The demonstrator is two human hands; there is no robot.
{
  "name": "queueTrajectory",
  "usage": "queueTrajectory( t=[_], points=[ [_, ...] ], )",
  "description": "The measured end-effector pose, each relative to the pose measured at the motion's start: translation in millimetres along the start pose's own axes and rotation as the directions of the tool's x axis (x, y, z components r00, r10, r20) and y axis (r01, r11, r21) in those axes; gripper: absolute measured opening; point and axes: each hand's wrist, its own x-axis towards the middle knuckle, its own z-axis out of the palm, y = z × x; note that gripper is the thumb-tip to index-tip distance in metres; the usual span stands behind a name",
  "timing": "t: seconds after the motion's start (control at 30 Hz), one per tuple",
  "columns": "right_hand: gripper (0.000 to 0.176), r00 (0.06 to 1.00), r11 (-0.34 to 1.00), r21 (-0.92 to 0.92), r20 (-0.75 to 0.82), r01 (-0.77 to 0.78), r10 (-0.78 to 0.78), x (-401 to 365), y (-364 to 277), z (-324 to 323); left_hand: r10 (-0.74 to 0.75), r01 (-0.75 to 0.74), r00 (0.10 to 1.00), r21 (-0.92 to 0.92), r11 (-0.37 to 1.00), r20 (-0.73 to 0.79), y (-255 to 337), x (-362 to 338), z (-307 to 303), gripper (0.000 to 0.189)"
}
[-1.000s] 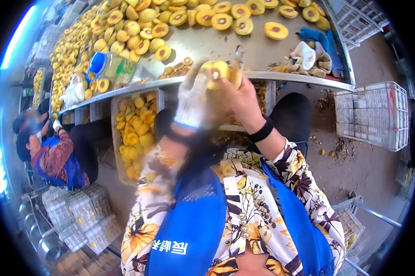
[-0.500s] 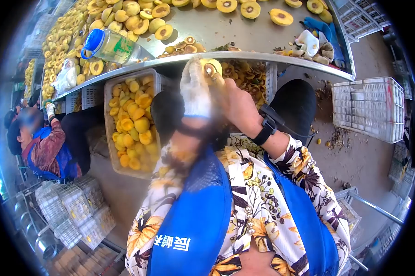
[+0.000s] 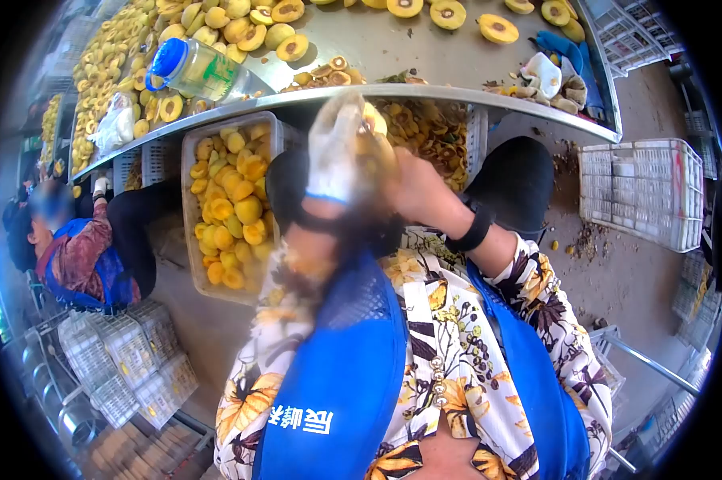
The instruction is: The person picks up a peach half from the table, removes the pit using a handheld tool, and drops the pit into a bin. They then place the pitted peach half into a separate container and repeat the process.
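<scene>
The left hand (image 3: 335, 152), in a white knit glove, grips a yellow stone fruit (image 3: 374, 120) just in front of the near edge of the worktop (image 3: 425, 60). The bare right hand (image 3: 426, 188) is closed close beside it, fingers curled; blur hides what, if anything, it grips.

Beneath the worktop edge, a plastic tub (image 3: 275, 146) to the left is filled with orange-yellow fruit pieces (image 3: 237, 200), and darker fruit scraps (image 3: 437, 132) lie behind the hands. On the worktop, cut fruit halves (image 3: 449, 14) lie along the far side and heap up to the left. A blue-capped bottle (image 3: 209, 72) lies tilted near the front rim, with a white plastic bag (image 3: 114, 126) farther left. Used gloves (image 3: 545, 78) and a blue cloth (image 3: 575, 58) sit in the right corner. A white crate (image 3: 641, 192) stands on the floor at right; a co-worker (image 3: 85, 256) sits at left.
</scene>
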Motion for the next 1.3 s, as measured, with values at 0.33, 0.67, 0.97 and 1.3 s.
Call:
queueTrajectory(
  t=[0.33,0.67,0.97,1.3],
  points=[
    [0.013,0.943,0.78,0.552,0.297,-0.297,0.148,-9.5,-10.1,9.1,-0.219,0.204,0.971,-0.139,0.969,-0.096,-17.2,5.1,-1.8,0.021],
    [0.014,0.895,0.655,0.626,0.4,-0.424,0.197,-4.7,5.6,13.5,-0.156,0.158,0.984,0.02,0.987,-0.085,-29.5,11.2,-6.8,0.02],
    [0.018,0.836,0.572,0.635,0.518,-0.519,0.183,-3.6,13.2,8.8,-0.211,0.212,0.977,0.157,0.965,-0.025,-20.8,9.3,-4.8,0.02],
    [0.018,0.819,0.228,0.823,0.556,-0.52,-0.139,6.8,29.4,12.5,-0.257,0.203,0.952,-0.288,0.936,-0.165,-39.7,16.8,-30.9,0.035]
  ],
)
